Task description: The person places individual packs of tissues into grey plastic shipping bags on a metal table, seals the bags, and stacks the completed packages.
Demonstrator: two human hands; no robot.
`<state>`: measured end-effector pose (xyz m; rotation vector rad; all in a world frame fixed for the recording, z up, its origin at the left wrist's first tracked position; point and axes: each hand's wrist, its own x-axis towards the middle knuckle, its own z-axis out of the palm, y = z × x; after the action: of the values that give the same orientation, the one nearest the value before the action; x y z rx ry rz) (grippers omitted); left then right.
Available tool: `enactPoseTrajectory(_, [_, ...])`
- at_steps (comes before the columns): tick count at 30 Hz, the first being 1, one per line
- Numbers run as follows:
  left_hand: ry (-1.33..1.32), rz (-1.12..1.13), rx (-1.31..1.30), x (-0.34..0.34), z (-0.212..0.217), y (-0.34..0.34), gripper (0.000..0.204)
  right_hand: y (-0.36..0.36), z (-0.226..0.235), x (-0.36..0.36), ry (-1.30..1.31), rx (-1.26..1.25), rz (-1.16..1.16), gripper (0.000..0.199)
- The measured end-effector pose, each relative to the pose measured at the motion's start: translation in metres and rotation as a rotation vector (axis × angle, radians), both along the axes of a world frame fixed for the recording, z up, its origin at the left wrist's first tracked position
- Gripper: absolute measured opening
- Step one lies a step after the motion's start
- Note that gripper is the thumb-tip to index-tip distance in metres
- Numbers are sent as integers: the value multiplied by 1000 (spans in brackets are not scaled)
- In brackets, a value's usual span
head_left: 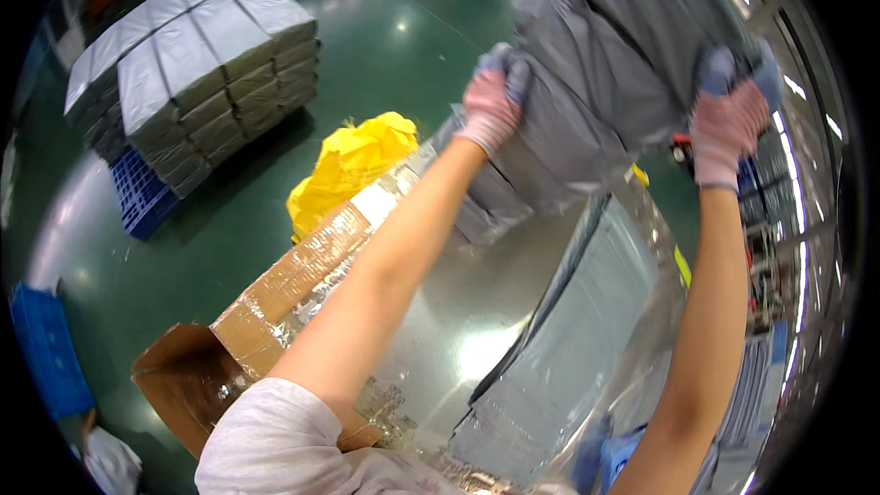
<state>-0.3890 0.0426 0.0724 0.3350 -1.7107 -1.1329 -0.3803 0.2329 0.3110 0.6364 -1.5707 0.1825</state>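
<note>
Gripping a bulky stack of grey wrapped packs (614, 64) from both ends, the person holds it raised at arm's length above the open cardboard box (275, 302) lined with silvery foil. Left hand (490, 101), in a pink-and-blue knit glove, is clenched on the near-left edge of the stack; right hand (729, 119), gloved the same way, clamps the right edge — fingers wrapped over the top, palm against the side. The wrapping looks slick and loose, so I judge the hold is best kept on the firm packs inside, not on slack film, with both hands level so the bundle does not sag in the middle or slide apart. More grey packs (559, 357) already lie along the right inside wall of the box; a bare patch of shiny lining shows beside them. A yellow bag (353, 170) sits on the green floor (385, 37) just beyond the box, and a stacked load of similar grey packs on a blue pallet (137, 197) stands well apart at upper left
</note>
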Motion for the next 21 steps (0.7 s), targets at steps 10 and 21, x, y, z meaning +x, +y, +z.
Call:
enactPoseTrajectory(10, [-426, -386, -593, -8, -11, -59, 45, 24, 22, 11, -89, 143, -133, 54])
enactPoseTrajectory(21, [403, -822, 81, 25, 205, -55, 48, 12, 44, 65, -434, 72, -125, 55])
